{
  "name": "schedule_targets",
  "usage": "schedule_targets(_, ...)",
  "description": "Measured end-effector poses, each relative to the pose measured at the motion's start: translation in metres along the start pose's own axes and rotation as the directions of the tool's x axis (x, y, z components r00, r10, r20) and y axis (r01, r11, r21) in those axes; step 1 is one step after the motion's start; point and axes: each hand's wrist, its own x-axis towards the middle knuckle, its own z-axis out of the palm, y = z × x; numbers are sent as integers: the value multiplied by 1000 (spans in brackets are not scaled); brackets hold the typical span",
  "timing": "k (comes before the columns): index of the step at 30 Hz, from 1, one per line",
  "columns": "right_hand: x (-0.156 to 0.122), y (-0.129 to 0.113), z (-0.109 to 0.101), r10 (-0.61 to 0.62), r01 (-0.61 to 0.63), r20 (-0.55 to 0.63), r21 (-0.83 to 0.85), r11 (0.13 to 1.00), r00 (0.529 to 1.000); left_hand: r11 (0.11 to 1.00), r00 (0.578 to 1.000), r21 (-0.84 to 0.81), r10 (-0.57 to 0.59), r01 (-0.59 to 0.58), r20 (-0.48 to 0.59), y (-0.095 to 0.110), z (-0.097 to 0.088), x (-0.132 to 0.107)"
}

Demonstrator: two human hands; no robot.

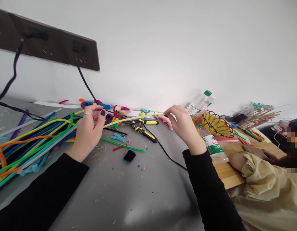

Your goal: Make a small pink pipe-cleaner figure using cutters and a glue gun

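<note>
A pale yellow pipe cleaner stretches between my hands in a shallow arch above the grey table. My left hand pinches its left end, along with something small and pink at the fingertips. The thumb and fingers of my right hand are closed on the other end. Behind and below the strip lie wire strippers with black and yellow handles. Left of my left hand is a pile of colourful pipe cleaners, partly hidden by that hand. A green pipe cleaner lies below the strip.
Small pipe-cleaner figures line the wall. A dark blue-edged piece lies mid-table. Plastic bottles and a yellow wire basket stand at right. Beyond, a person's sleeve rests by a wooden board. Cables hang from sockets.
</note>
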Motion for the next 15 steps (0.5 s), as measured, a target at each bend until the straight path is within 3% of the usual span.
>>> schedule_targets(4, -18, -16, 2, 21, -21, 151, 1, 1000, 988, 994, 996, 87, 65, -70, 67, 6, 2, -6)
schedule_targets(8, -13, -70, 14, -137, 118, 323, 78, 990, 936, 992, 977, 63, 93, -107, 193, 15, 9, -16)
schedule_targets(12, -2, -114, 45, -257, 224, 427, 126, 966, 867, 993, 967, -2, 118, -120, 226, 20, 16, -24)
schedule_targets(15, 2, -120, 67, -198, 148, 387, 156, 977, 901, 996, 974, -35, 91, -85, 210, 18, 17, -25)
